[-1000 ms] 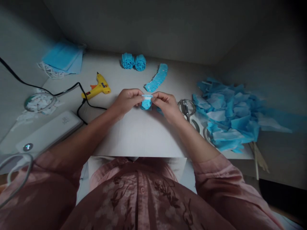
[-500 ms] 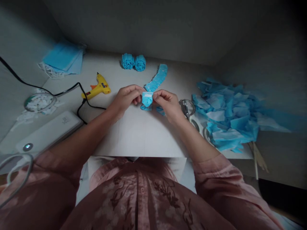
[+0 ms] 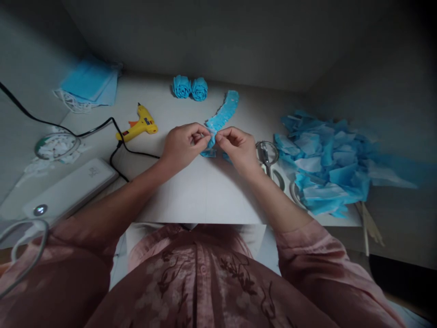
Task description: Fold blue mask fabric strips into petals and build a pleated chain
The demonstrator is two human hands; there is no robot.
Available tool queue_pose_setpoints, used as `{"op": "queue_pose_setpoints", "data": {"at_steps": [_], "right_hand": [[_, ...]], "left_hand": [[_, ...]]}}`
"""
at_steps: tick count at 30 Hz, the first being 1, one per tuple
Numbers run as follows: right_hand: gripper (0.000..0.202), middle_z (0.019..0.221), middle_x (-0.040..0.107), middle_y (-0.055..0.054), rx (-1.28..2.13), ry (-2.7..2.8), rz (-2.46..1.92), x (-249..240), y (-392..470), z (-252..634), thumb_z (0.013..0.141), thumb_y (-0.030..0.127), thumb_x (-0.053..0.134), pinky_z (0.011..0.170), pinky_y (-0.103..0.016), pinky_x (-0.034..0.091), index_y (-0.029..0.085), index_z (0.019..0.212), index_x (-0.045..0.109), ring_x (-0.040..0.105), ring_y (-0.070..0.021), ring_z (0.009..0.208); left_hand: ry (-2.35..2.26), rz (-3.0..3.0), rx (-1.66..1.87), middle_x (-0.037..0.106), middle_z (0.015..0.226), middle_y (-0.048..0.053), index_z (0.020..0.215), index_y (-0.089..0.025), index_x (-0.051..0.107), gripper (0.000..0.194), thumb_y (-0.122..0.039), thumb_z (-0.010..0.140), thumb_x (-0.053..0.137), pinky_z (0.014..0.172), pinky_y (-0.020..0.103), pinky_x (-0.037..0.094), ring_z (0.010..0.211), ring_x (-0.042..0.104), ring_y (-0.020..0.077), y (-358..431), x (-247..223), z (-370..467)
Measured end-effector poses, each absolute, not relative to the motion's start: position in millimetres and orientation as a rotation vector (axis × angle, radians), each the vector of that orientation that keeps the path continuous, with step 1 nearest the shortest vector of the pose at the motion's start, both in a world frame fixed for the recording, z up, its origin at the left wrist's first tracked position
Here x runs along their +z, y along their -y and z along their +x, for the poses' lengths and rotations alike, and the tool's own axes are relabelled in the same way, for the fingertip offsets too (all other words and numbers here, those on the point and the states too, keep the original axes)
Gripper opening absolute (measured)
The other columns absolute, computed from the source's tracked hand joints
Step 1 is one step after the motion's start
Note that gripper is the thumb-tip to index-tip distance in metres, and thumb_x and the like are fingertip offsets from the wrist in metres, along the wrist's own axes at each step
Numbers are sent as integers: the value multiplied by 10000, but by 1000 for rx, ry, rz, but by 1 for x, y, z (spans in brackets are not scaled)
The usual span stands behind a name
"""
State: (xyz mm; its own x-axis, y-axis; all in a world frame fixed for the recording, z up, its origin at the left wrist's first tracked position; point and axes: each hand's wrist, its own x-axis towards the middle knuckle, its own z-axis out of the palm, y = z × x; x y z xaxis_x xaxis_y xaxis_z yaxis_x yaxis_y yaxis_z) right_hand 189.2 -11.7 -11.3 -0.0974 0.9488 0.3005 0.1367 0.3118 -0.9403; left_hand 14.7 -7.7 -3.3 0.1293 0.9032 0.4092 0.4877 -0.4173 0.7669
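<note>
Left hand (image 3: 184, 143): I pinch the small blue piece (image 3: 212, 138) between thumb and fingers.
Right hand (image 3: 239, 148): I pinch its other edge, close beside the left.
Small blue piece: at the curved blue strip (image 3: 224, 111)'s near end; I cannot tell whether they touch.
Blue rosettes (image 3: 199, 89): a pair left of the strip.
Yellow glue gun (image 3: 143, 123): farther left of it.
Scissors (image 3: 265, 157): right of the strip.

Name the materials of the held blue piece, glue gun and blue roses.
Held blue piece: matte, fabric-like sheet, perhaps paper, softly creased. Glue gun: probably hard plastic, its yellow body smooth and moulded. Blue roses: apparently similar matte sheet, showing layered, folded edges.
</note>
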Motion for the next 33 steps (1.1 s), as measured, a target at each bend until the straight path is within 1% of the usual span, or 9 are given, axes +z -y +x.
{"op": "queue_pose_setpoints", "data": {"at_steps": [5, 14, 20, 26, 33], "right_hand": [[138, 727, 642, 9, 839, 1610, -1057, -10, 13, 190, 842, 296, 643, 738, -278, 481, 185, 763, 666, 581, -123, 704], [121, 772, 686, 0, 663, 1739, -1051, -10, 17, 190, 867, 270, 626, 769, -282, 485, 196, 781, 666, 617, -143, 754], [124, 770, 686, 1, 639, 1748, -1056, -10, 18, 190, 866, 272, 618, 762, -280, 478, 194, 784, 668, 608, -142, 748], [122, 778, 688, 1, 649, 1763, -1059, -8, 18, 189, 862, 267, 606, 773, -282, 476, 196, 786, 671, 603, -143, 749], [126, 772, 686, 1, 678, 1749, -1062, -9, 18, 190, 865, 281, 614, 778, -288, 483, 208, 776, 666, 599, -148, 749]], "left_hand": [[-1294, 1935, 1217, 523, 554, -47, 773, -175, 710, 90, -244, 770, 653, 539, 238, 335, 526, 412, 85, 8, -2, 15], [-1289, 1879, 1168, 566, 577, -38, 745, -179, 677, 60, -230, 752, 646, 525, 221, 349, 532, 437, 87, 7, -3, 14], [-1312, 1855, 1165, 550, 573, -44, 781, -173, 693, 85, -248, 750, 666, 546, 227, 371, 530, 441, 85, 7, -3, 15], [-1291, 1880, 1173, 574, 586, -36, 790, -175, 705, 96, -223, 752, 631, 548, 218, 377, 552, 466, 91, 7, -5, 15], [-1269, 1899, 1151, 636, 632, -13, 781, -177, 712, 129, -202, 759, 587, 557, 216, 395, 582, 504, 101, 6, -3, 14]]}}
